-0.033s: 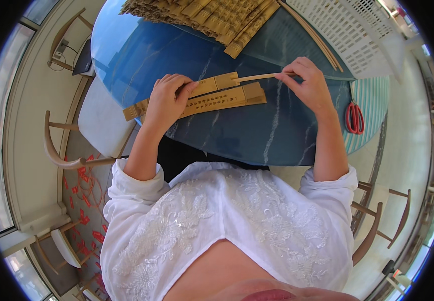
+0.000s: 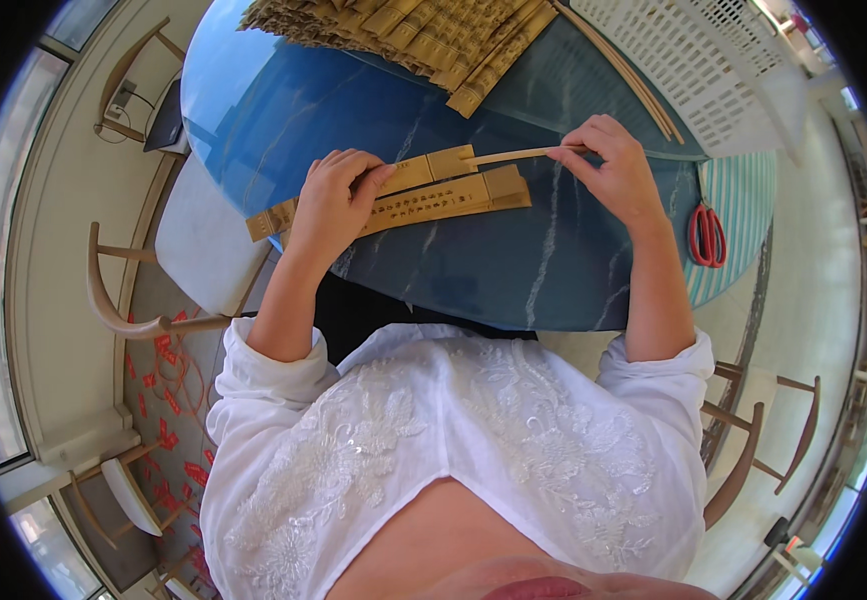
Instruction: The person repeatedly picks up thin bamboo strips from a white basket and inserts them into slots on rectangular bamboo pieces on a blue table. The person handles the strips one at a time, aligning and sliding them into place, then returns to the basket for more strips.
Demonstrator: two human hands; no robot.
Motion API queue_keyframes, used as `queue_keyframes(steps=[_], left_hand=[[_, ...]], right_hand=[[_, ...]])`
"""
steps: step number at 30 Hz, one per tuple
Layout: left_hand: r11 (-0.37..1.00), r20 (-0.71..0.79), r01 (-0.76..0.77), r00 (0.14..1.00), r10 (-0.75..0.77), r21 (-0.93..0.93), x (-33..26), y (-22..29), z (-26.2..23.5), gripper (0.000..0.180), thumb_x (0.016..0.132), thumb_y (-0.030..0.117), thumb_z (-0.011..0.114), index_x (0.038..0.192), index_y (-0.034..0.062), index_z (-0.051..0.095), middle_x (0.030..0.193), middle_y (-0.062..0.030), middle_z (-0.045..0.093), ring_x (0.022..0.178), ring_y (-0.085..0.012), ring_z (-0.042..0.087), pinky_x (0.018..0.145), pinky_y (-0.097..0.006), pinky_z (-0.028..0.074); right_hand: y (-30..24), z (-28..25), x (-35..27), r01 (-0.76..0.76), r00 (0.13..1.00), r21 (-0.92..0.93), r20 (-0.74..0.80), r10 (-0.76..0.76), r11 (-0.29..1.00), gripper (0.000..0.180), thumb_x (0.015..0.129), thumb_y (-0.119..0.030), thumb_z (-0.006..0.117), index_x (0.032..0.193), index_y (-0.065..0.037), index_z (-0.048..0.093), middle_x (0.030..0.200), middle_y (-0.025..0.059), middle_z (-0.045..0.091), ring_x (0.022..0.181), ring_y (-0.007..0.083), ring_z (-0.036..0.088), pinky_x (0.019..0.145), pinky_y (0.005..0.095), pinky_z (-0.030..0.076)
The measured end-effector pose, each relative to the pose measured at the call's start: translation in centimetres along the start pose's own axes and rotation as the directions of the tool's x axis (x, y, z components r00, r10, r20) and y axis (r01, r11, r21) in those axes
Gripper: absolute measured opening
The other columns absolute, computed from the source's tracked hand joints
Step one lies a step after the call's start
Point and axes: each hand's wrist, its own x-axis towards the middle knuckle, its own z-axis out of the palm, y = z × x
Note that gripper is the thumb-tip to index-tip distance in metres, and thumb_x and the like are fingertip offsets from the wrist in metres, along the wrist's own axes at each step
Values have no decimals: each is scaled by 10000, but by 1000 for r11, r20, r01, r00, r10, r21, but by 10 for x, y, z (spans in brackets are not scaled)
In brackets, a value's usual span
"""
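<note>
My left hand is closed on a long gold paper sleeve, pressing it near the tabletop; its left end shows past my hand. A wooden chopstick sticks out of the sleeve's right opening. Its outer end is pinched between the thumb and fingers of my right hand. Whether one stick or a pair is inside cannot be made out. Just nearer to me lies a second gold sleeve, flat, with dark printing, partly under my left hand.
A large pile of gold sleeves covers the far side of the blue marbled table. Several loose chopsticks lie beside a white perforated basket. Red-handled scissors rest at the right edge. Chairs stand around.
</note>
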Motion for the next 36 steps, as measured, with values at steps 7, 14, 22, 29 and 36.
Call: queue_keyframes(steps=[7, 14, 22, 29, 36], left_hand=[[993, -110, -115, 987, 116, 8, 5, 18, 10, 126, 894, 144, 675, 852, 26, 670, 742, -80, 595, 730, -251, 555, 783, -350, 412], [957, -259, -222, 929, 265, 184, 10, 2, 12, 121, 872, 141, 701, 809, 42, 673, 730, -52, 605, 755, -224, 569, 828, -343, 401], [963, -345, -189, 906, 246, 190, 7, -4, 14, 108, 876, 125, 703, 804, 52, 668, 770, -42, 635, 825, -213, 597, 897, -348, 378], [954, -378, -176, 889, 260, 243, 5, -2, 14, 92, 860, 100, 709, 797, 51, 664, 795, -44, 650, 869, -210, 615, 905, -357, 376], [943, -353, -240, 882, 311, 232, 6, 24, 13, 77, 834, 78, 721, 791, 56, 662, 800, -35, 645, 878, -205, 614, 917, -363, 361]], right_hand=[[2, 13, -1, 64, 993, 107, 91, -74, 992, 181, 839, -180, 761, 912, -23, 705, 849, 61, 618, 717, 189, 619, 649, 285, 499], [12, -8, 1, -250, 965, 220, -22, 261, 943, 188, 910, -158, 701, 1033, -16, 717, 856, 41, 696, 770, 85, 625, 695, 229, 493], [16, -17, 4, -397, 904, 571, 110, 412, 718, 182, 930, -145, 679, 1040, -5, 715, 813, 9, 662, 729, 64, 578, 666, 202, 471], [15, -19, 4, -460, 881, 695, 278, 384, 553, 161, 921, -124, 684, 1012, 4, 715, 810, 39, 672, 725, 78, 596, 677, 204, 490], [0, 1, 4, -501, 861, 705, 462, 211, 503, 122, 912, -102, 687, 969, 4, 705, 814, 41, 675, 724, 90, 599, 676, 221, 494]])
